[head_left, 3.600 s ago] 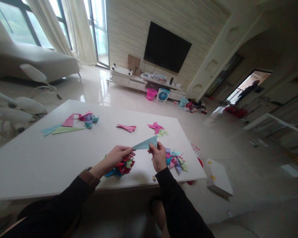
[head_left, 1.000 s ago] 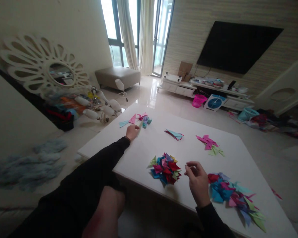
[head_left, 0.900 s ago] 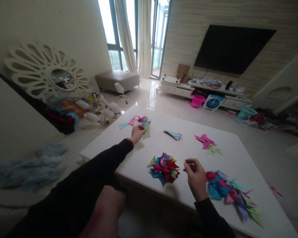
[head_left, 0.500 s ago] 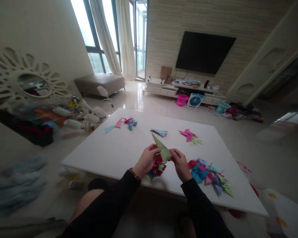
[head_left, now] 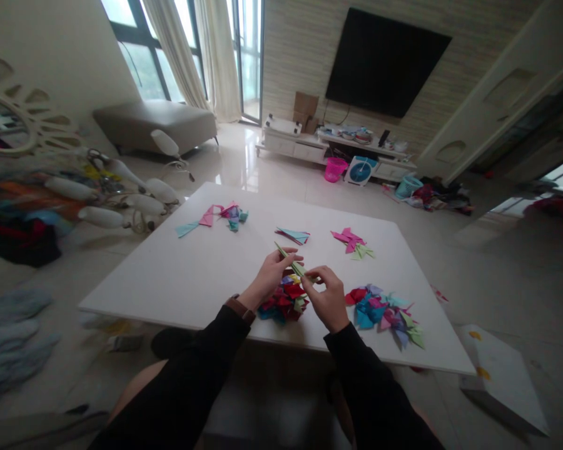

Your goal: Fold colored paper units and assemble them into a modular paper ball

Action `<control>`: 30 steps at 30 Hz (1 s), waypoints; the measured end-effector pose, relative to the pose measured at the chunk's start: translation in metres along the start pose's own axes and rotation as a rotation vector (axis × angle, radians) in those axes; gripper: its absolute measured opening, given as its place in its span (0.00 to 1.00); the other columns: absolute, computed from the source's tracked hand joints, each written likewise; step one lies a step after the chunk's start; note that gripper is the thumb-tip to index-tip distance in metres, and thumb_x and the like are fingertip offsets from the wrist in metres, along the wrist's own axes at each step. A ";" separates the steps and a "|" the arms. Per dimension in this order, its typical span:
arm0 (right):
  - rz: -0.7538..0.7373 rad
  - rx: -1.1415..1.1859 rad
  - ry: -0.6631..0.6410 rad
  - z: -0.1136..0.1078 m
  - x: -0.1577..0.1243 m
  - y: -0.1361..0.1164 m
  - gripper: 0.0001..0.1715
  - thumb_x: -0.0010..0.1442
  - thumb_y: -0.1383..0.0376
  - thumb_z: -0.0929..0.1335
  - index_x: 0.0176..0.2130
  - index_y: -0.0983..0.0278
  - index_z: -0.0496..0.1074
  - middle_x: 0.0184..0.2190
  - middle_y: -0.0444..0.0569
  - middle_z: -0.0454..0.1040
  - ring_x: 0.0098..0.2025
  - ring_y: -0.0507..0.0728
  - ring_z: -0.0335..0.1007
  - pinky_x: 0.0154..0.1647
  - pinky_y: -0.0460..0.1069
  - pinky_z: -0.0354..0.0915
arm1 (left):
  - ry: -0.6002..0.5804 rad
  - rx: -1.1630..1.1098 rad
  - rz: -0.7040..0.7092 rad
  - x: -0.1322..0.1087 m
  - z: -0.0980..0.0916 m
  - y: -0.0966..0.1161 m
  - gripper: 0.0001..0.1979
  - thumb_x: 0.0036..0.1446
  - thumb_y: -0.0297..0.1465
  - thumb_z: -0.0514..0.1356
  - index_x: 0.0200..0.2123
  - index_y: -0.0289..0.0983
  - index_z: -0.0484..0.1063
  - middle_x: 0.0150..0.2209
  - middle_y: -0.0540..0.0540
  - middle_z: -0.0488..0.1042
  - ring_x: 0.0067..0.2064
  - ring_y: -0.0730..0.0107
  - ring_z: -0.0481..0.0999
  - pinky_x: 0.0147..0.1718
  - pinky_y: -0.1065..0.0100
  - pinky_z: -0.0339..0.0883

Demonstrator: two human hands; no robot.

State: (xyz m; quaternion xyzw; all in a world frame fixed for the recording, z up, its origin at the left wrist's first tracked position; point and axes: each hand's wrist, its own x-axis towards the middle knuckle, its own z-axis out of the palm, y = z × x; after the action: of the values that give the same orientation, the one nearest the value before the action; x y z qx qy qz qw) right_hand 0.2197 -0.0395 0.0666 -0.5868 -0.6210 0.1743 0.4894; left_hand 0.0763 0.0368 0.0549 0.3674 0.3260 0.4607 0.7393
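Observation:
A light green folded origami paper (head_left: 296,267) is held above the table, its narrow edge turned towards me and its tip pointing up and left. My left hand (head_left: 273,275) is closed on its upper left part. On the lower right end, the thumb and fingers of my right hand (head_left: 326,294) pinch the paper. Beneath the hands lies a heap of red, blue, yellow and green folded paper pieces (head_left: 281,303), partly hidden. To the right of my right hand sits a bigger spread of colourful folded papers (head_left: 380,312).
On the white table (head_left: 169,281) lie folded light blue strips (head_left: 293,235), a pink and green group (head_left: 349,239) and a pink and teal group (head_left: 232,215). A white lamp with several arms (head_left: 136,200) stands left of the table. A white box (head_left: 504,369) is at the right.
The green paper has turned from showing its broad face to showing its edge. My right hand has turned over its lower end. The whole view has shifted, uncovering more of the heap beneath.

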 end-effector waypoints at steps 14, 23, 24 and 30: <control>0.378 0.411 -0.182 0.009 -0.003 0.016 0.15 0.53 0.54 0.76 0.32 0.63 0.80 0.30 0.47 0.79 0.34 0.56 0.72 0.37 0.50 0.66 | -0.122 0.179 -0.003 -0.015 -0.016 -0.003 0.29 0.50 0.44 0.73 0.49 0.32 0.75 0.42 0.37 0.81 0.40 0.62 0.80 0.44 0.61 0.73; 0.477 0.535 -0.009 0.007 0.002 0.028 0.12 0.49 0.57 0.75 0.26 0.63 0.76 0.24 0.43 0.73 0.28 0.53 0.65 0.31 0.47 0.60 | -0.126 0.117 -0.031 -0.005 -0.013 -0.006 0.26 0.50 0.47 0.72 0.43 0.32 0.77 0.38 0.40 0.81 0.37 0.65 0.80 0.38 0.66 0.73; 0.471 0.508 0.005 0.007 0.002 0.026 0.12 0.50 0.57 0.75 0.26 0.63 0.75 0.24 0.43 0.73 0.28 0.53 0.65 0.31 0.48 0.60 | -0.129 0.120 -0.030 -0.006 -0.012 -0.005 0.25 0.51 0.47 0.71 0.42 0.32 0.77 0.39 0.40 0.81 0.37 0.65 0.80 0.37 0.67 0.73; 0.160 0.122 -0.065 0.001 0.000 0.008 0.08 0.56 0.60 0.72 0.28 0.61 0.76 0.33 0.48 0.76 0.39 0.57 0.72 0.38 0.51 0.65 | 0.000 0.105 -0.098 -0.010 -0.012 -0.003 0.16 0.57 0.39 0.68 0.41 0.32 0.77 0.39 0.39 0.81 0.35 0.66 0.80 0.39 0.64 0.74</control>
State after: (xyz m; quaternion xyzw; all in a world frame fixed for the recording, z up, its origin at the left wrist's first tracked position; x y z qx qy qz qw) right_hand 0.2235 -0.0373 0.0592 -0.5976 -0.5760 0.2691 0.4885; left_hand 0.0637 0.0293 0.0473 0.3892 0.3672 0.4061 0.7407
